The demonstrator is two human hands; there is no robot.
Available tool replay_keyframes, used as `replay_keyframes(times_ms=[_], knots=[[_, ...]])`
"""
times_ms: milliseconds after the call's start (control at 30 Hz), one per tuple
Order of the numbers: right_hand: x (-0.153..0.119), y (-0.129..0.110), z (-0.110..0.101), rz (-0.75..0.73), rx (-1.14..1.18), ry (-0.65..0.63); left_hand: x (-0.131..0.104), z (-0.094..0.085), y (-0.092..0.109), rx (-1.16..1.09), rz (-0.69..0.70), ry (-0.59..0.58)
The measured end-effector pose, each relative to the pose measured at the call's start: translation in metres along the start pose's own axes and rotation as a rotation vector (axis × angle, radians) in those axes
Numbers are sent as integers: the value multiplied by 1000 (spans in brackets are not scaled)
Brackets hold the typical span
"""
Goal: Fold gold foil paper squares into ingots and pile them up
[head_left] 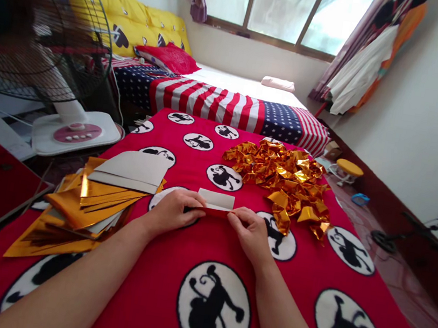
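I hold one strip (216, 200) of paper, near the middle of the tabletop (151, 296) and directly in front of me. My left hand (175, 209) pinches its left end between thumb and fingers; my right hand (250, 231) pinches its right end in the same way. The hands are apart, with the strip spanning the gap between them. A pale grey face shows on the far side of the strip; a red edge runs along the near side.

To the left of my left hand lies an uneven stack (91, 203) of gold sheets, with grey sheets (132, 168) on top. Beyond my right hand, to the right, lies a heap (275, 172) of folded gold pieces.

A fan (75, 130) stands left of the tabletop, its blades blurred. A bed (211, 103) is positioned beyond the far edge. A yellow stool (349, 167) stands on the floor at right.
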State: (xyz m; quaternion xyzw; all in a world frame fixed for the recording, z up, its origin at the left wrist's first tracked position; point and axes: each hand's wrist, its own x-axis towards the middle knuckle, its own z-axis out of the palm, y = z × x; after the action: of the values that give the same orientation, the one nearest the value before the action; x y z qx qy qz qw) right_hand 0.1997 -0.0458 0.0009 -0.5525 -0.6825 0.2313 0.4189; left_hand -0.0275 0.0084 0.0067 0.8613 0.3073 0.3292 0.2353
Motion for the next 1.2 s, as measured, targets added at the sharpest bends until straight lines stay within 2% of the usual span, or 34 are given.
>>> replay_keyframes(times_ms=[167, 300, 433, 733, 1000, 1200], knots=[[1, -4, 5, 92, -181, 73, 0, 0, -1, -37, -89, 22], [3, -6, 9, 182, -285, 137, 2, 3, -1, -65, -181, 71], [5, -9, 10, 211, -352, 159, 5, 8, 0, -25, -243, 134], [8, -12, 13, 284, -450, 168, 4, 14, -2, 0, -240, 167], [9, -12, 17, 281, -495, 161, 6, 12, 1, 186, -336, 214], [12, -12, 15, 280, -572, 170, 6, 9, -8, 377, -428, 203]])
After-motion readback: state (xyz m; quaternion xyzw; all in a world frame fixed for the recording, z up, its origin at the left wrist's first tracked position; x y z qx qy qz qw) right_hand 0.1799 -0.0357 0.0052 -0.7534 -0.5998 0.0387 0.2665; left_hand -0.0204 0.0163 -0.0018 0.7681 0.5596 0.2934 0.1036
